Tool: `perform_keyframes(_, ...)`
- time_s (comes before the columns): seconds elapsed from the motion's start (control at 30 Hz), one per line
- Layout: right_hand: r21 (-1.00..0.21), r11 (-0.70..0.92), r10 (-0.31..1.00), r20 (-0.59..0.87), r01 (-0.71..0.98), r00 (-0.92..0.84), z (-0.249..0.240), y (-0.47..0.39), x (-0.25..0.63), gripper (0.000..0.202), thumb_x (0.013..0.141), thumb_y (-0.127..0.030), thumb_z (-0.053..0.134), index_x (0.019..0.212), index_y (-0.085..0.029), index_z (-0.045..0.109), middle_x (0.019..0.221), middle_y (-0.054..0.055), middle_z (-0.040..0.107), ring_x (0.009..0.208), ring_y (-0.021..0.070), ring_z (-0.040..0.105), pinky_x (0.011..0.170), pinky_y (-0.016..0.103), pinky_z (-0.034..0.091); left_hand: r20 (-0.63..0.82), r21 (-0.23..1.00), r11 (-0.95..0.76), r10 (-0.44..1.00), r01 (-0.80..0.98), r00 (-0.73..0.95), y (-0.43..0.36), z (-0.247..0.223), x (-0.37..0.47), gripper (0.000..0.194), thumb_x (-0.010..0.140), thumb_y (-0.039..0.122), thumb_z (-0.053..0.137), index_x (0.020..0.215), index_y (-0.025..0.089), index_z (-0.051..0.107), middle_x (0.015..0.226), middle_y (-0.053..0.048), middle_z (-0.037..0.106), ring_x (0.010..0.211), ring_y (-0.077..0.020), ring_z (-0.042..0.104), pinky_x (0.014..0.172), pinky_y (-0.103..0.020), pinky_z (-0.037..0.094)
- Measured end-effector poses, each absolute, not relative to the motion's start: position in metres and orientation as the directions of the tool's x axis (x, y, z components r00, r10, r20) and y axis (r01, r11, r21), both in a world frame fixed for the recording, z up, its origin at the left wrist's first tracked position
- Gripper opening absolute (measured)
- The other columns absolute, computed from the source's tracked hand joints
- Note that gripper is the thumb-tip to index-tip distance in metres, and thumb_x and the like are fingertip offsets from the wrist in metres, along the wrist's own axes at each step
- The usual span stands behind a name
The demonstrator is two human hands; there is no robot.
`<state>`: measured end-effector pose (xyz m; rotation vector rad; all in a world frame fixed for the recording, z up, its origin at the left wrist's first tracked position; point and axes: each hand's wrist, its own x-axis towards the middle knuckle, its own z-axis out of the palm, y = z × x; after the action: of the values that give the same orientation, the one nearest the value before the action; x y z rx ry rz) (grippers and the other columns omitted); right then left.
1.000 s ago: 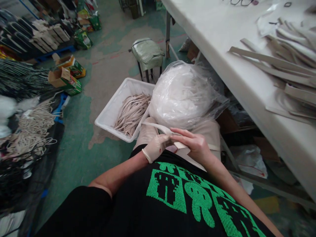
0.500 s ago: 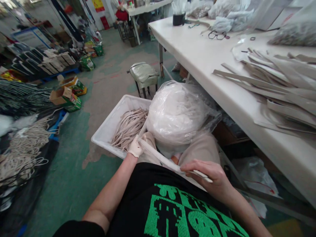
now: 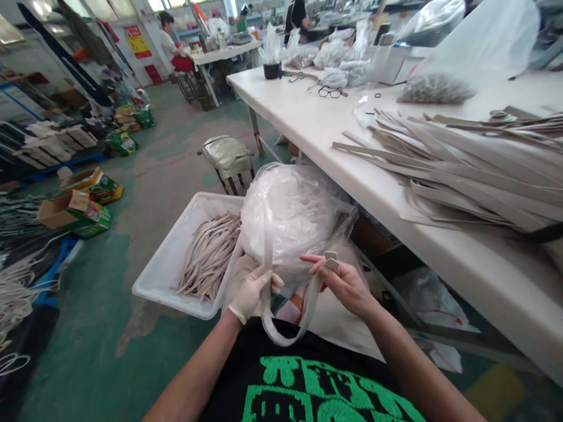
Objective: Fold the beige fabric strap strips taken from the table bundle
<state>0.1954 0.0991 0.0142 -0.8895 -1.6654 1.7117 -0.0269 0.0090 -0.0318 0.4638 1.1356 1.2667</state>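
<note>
A pale fabric strap [image 3: 284, 338] hangs in a U-shaped loop between my two hands, above my lap. My left hand [image 3: 253, 287], in a white glove, is closed round one length of it, and a piece of the strap rises above the fingers. My bare right hand [image 3: 345, 286] pinches the other end, where a small pale flat tip sticks up past the thumb; the index finger points left. Just beyond both hands rests a large clear plastic bag [image 3: 290, 205] full of white material. A white plastic tub [image 3: 169, 246] at the left holds a heap of beige straps [image 3: 211, 252].
A long white table [image 3: 303, 120] runs along the right, bearing a pile of beige straps [image 3: 475, 164], glasses [image 3: 329, 92] and plastic bags. A padded stool [image 3: 227, 155] stands ahead. Open cartons [image 3: 73, 212] are on the floor at left. Two people are in the background.
The strap was stretched fairly straight between my hands; now it sags in a loop. My hands have come closer together and lifted. The view has tilted up and swung right.
</note>
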Motion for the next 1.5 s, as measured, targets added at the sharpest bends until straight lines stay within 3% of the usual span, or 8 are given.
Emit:
perform_keyframes(0.2, -0.970, -0.245, 0.810, -0.207, 0.003, -0.548, -0.004, 0.139, 0.184, 0.044, 0.087, -0.060, 0.063, 0.086, -0.017, 0.074, 0.136, 0.011, 0.065, 0.061, 0.0084, 0.050, 0.054, 0.023, 0.045, -0.400, 0.833, 0.398, 0.913, -0.384, 0.078, 0.007, -0.036, -0.011, 0.050, 0.077, 0.047, 0.079, 0.117, 0.016, 0.075, 0.075, -0.007, 0.073, 0.064, -0.0149, 0.063, 0.068, -0.027, 0.049)
perform_keyframes(0.33, -0.904, -0.426, 0.750, -0.328, -0.041, -0.575, -0.016, 0.154, 0.179, 0.057, 0.073, -0.071, 0.072, 0.086, -0.015, 0.073, 0.111, 0.011, 0.075, 0.047, 0.0034, 0.033, 0.047, 0.022, 0.034, -0.371, 0.863, 0.399, 0.917, -0.310, 0.147, 0.008, -0.042, -0.008, 0.057, 0.078, 0.051, 0.076, 0.120, 0.013, 0.073, 0.078, -0.008, 0.073, 0.068, -0.0147, 0.062, 0.072, -0.028, 0.048)
perform_keyframes(0.5, -0.847, -0.498, 0.706, -0.271, -0.187, -0.654, -0.019, 0.163, 0.179, 0.054, 0.071, -0.070, 0.075, 0.080, -0.017, 0.071, 0.105, 0.009, 0.077, 0.042, 0.0011, 0.019, 0.041, 0.022, 0.017, -0.405, 0.875, 0.439, 0.895, -0.204, 0.188, 0.007, -0.051, -0.004, 0.064, 0.080, 0.058, 0.072, 0.123, 0.010, 0.071, 0.075, -0.007, 0.071, 0.067, -0.0156, 0.060, 0.069, -0.029, 0.049)
perform_keyframes(0.63, -0.875, -0.445, 0.745, -0.245, -0.189, -0.620, -0.015, 0.165, 0.179, 0.048, 0.073, -0.065, 0.077, 0.080, -0.017, 0.074, 0.104, 0.010, 0.078, 0.048, 0.0056, 0.041, 0.044, 0.022, 0.030, -0.412, 0.891, 0.440, 0.888, -0.113, 0.206, 0.008, -0.050, -0.006, 0.067, 0.083, 0.061, 0.066, 0.126, 0.009, 0.068, 0.084, -0.011, 0.073, 0.076, -0.0213, 0.066, 0.079, -0.037, 0.053)
perform_keyframes(0.83, -0.952, -0.243, 0.796, -0.086, -0.185, -0.599, -0.006, 0.140, 0.168, 0.044, 0.081, -0.060, 0.071, 0.084, -0.017, 0.078, 0.092, 0.008, 0.078, 0.083, 0.0205, 0.069, 0.078, 0.032, 0.054, -0.131, 0.977, 0.124, 0.991, 0.173, 0.033, 0.034, -0.014, -0.005, 0.083, 0.070, 0.045, 0.083, 0.143, 0.020, 0.053, 0.145, -0.012, 0.057, 0.136, -0.0328, 0.049, 0.118, -0.047, 0.034)
perform_keyframes(1.13, -0.984, 0.178, 0.812, 0.153, -0.010, -0.563, 0.012, 0.117, 0.183, 0.027, 0.091, -0.045, 0.066, 0.089, -0.020, 0.079, 0.089, 0.006, 0.077, 0.081, 0.0198, 0.070, 0.074, 0.030, 0.055, -0.262, 0.963, 0.248, 0.953, 0.104, 0.154, 0.062, -0.022, 0.034, 0.036, 0.082, 0.047, 0.068, 0.088, 0.013, 0.073, 0.080, -0.007, 0.073, 0.075, -0.0210, 0.065, 0.076, -0.034, 0.053)
perform_keyframes(1.3, -0.992, 0.044, 0.932, 0.084, -0.120, -0.353, 0.001, 0.120, 0.206, 0.054, 0.081, -0.044, 0.077, 0.131, -0.024, 0.064, 0.110, 0.006, 0.074, 0.062, 0.0115, 0.059, 0.056, 0.026, 0.051, -0.317, 0.946, 0.287, 0.920, 0.153, 0.232, 0.057, 0.007, 0.003, 0.051, 0.087, 0.055, 0.062, 0.116, 0.014, 0.072, 0.073, -0.004, 0.070, 0.064, -0.0145, 0.058, 0.065, -0.027, 0.045)
perform_keyframes(1.5, -0.997, 0.022, 0.927, 0.049, -0.074, -0.372, 0.003, 0.120, 0.216, 0.046, 0.079, -0.045, 0.078, 0.116, -0.018, 0.071, 0.080, 0.002, 0.068, 0.058, 0.0112, 0.052, 0.051, 0.025, 0.042, -0.439, 0.898, 0.399, 0.833, 0.186, 0.337, 0.047, 0.026, -0.025, 0.061, 0.088, 0.055, 0.062, 0.133, 0.013, 0.063, 0.071, -0.004, 0.069, 0.063, -0.0130, 0.057, 0.065, -0.025, 0.044)
